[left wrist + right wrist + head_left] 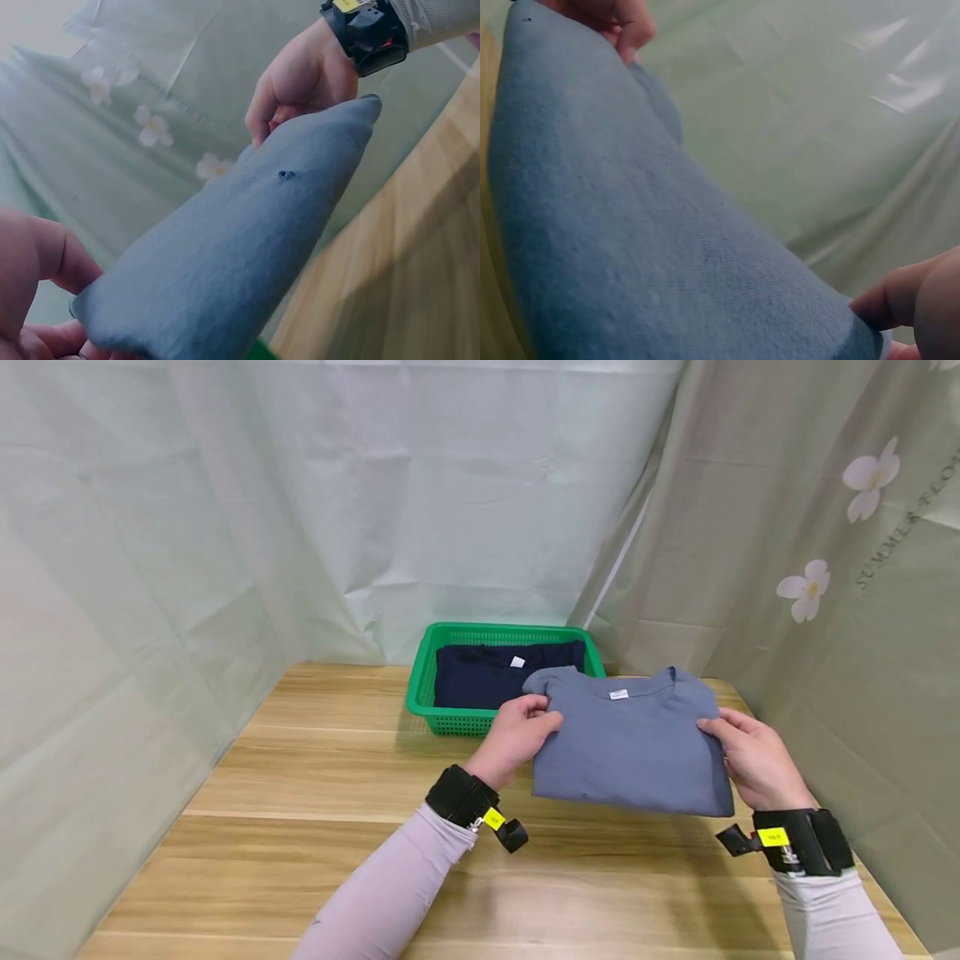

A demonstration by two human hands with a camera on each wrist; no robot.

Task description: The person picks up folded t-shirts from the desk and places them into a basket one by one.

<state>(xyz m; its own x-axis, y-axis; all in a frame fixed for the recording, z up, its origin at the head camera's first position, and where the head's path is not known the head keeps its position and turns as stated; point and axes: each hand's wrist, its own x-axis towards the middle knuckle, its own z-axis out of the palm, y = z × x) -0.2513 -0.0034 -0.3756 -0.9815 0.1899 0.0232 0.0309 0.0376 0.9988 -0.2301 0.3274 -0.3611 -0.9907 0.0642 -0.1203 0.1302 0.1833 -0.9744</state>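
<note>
A folded grey-blue T-shirt [630,752] hangs above the table between both hands, its neckline and small white label uppermost. My left hand [517,735] pinches its left side, thumb in front and fingers behind. On the opposite side, my right hand [753,756] pinches the edge in the same way. In the left wrist view the shirt's [225,232] lower face shows a small dark mark. The right wrist view has the shirt's cloth [645,217] stretching from one hand to the other. Part of the basket is hidden behind the shirt's left shoulder.
A green plastic basket [442,720] stands at the back of the wooden table [322,785]. Inside it lies a folded dark navy garment [480,681] with a white label. Pale curtains [480,510] hang behind and on both sides, with printed flowers on the right.
</note>
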